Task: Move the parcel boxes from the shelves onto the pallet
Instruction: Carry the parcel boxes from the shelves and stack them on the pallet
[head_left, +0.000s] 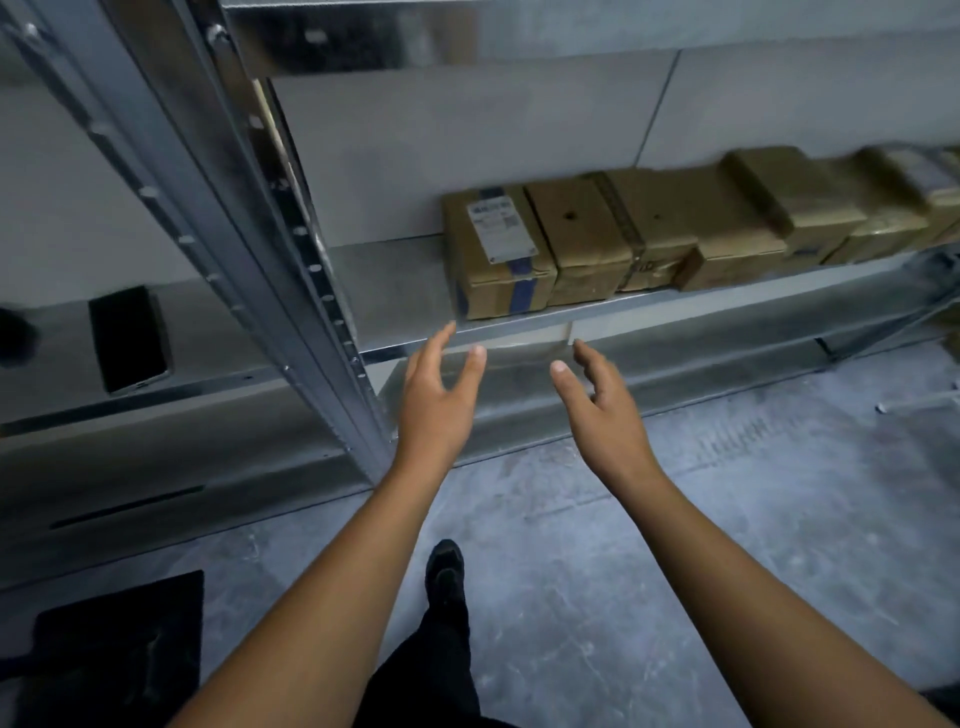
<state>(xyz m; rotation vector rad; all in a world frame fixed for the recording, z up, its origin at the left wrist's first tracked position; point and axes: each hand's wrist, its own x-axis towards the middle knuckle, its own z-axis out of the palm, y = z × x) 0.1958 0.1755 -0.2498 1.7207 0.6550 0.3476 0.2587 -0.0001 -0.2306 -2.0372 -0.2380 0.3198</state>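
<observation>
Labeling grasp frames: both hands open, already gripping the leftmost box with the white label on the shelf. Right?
Not gripping. In the head view the left hand and right hand are open but short of the leftmost box, below the shelf edge, touching nothing.

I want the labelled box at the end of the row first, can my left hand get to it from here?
Probably yes. The left hand is open just below the shelf edge, and nothing lies between it and the labelled box.

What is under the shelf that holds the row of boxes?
Under the shelf with the boxes there is a lower metal shelf and it looks bare. The left hand and right hand, both open, cover part of it.
</observation>
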